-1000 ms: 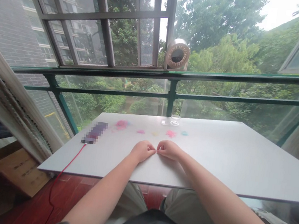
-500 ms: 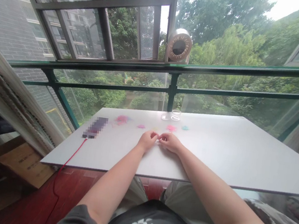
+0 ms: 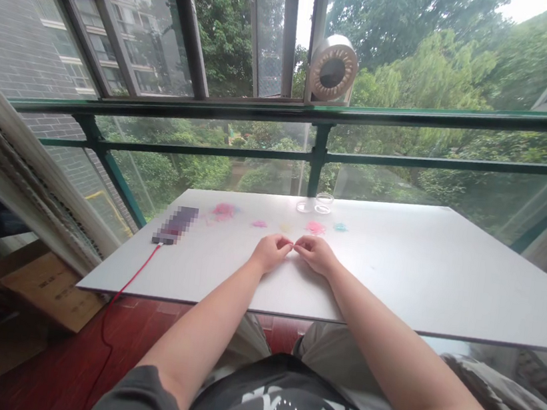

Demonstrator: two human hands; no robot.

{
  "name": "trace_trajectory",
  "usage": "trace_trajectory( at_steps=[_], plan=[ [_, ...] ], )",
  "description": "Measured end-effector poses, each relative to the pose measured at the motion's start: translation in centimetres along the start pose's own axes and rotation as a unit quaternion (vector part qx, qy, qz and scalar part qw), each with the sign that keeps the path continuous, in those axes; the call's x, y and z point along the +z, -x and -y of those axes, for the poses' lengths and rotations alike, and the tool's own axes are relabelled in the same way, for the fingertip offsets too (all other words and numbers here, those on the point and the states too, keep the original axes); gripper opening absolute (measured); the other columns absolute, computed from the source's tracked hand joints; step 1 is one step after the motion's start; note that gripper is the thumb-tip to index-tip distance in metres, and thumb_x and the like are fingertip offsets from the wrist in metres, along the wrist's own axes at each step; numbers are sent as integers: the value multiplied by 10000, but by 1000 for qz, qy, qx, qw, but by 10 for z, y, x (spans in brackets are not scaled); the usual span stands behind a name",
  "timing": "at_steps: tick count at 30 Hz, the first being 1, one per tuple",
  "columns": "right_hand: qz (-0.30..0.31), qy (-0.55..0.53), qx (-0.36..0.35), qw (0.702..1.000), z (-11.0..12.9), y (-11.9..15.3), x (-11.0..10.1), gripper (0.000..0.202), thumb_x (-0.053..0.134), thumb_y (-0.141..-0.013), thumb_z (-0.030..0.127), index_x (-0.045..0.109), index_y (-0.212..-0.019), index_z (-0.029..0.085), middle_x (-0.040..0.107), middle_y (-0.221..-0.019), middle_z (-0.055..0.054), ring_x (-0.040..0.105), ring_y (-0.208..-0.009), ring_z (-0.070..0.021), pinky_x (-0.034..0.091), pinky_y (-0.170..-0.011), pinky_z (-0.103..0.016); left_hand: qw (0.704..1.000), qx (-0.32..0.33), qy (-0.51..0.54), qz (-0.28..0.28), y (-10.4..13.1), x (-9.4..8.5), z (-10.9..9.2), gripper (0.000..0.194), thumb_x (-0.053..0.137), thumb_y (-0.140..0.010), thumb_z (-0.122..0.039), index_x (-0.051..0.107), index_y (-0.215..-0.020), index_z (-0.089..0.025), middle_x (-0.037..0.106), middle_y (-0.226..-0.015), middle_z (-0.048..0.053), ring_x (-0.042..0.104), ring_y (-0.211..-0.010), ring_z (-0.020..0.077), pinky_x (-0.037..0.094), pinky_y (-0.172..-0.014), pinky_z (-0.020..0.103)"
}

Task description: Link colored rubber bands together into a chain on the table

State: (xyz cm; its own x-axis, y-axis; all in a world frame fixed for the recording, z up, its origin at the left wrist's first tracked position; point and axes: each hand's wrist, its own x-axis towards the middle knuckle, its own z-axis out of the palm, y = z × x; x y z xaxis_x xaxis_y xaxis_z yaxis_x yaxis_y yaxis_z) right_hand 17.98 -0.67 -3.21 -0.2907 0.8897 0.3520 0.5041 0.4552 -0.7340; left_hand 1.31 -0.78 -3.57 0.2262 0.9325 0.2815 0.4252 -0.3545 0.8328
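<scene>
My left hand (image 3: 272,252) and my right hand (image 3: 316,254) meet fingertip to fingertip above the white table (image 3: 420,278). Both are closed in a pinch; whatever sits between the fingers is too small to make out. Just beyond them lie small loose piles of tiny coloured pieces: a pink-red pile (image 3: 315,227), a teal pile (image 3: 340,227), a pale yellow pile (image 3: 286,228) and a magenta pile (image 3: 259,224). Farther left is a larger mixed pink pile (image 3: 224,210). Two clear round containers (image 3: 323,203) stand at the table's far edge.
A blurred-out dark device (image 3: 179,223) with a red cable (image 3: 140,268) lies at the table's left. Behind the table runs a green railing (image 3: 210,151), with a round fan-like object (image 3: 333,72) above it. A cardboard box (image 3: 54,284) sits on the floor at left.
The fingertips of both hands have drawn closer together and now touch or nearly touch. The whole view has shifted slightly; the piles and containers stay in place on the table.
</scene>
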Motion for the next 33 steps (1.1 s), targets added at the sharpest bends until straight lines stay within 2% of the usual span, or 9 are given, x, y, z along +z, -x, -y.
trace_trajectory(
  at_steps=[10, 18, 29, 33],
  plan=[
    [-10, 16, 5, 1000, 0, 1, 0, 185, 517, -721, 286, 646, -705, 154, 547, -552, 2, 466, -528, -109, 345, -529, -227, 999, 38, 5, 23, -2, 1, 4, 225, 632, -685, -301, 655, -837, -137, 683, -788, 66, 613, -666, 132, 496, -631, 235],
    [-14, 7, 14, 1000, 0, 2, 1, 182, 513, -712, 275, 656, -733, 163, 552, -555, 7, 468, -524, -108, 349, -524, -226, 1000, 4, 8, 14, -1, 2, 5, 194, 577, -723, -308, 649, -796, -144, 668, -729, 42, 597, -591, 111, 492, -533, 206],
    [-28, -32, 7, 999, -2, 1, 1, 92, 534, -662, 238, 588, -671, 163, 518, -541, 21, 443, -525, -101, 345, -529, -226, 999, -3, -29, 16, 0, 0, 3, 191, 571, -725, -319, 635, -775, -147, 652, -731, 38, 587, -608, 113, 497, -576, 219],
    [-26, -44, 9, 999, -1, 1, 1, 85, 526, -665, 237, 570, -669, 164, 499, -540, 27, 427, -518, -98, 335, -523, -227, 999, -14, 2, 31, -1, 0, 4, 223, 542, -744, -358, 602, -779, -146, 621, -735, 36, 569, -611, 113, 496, -530, 216]
  ],
)
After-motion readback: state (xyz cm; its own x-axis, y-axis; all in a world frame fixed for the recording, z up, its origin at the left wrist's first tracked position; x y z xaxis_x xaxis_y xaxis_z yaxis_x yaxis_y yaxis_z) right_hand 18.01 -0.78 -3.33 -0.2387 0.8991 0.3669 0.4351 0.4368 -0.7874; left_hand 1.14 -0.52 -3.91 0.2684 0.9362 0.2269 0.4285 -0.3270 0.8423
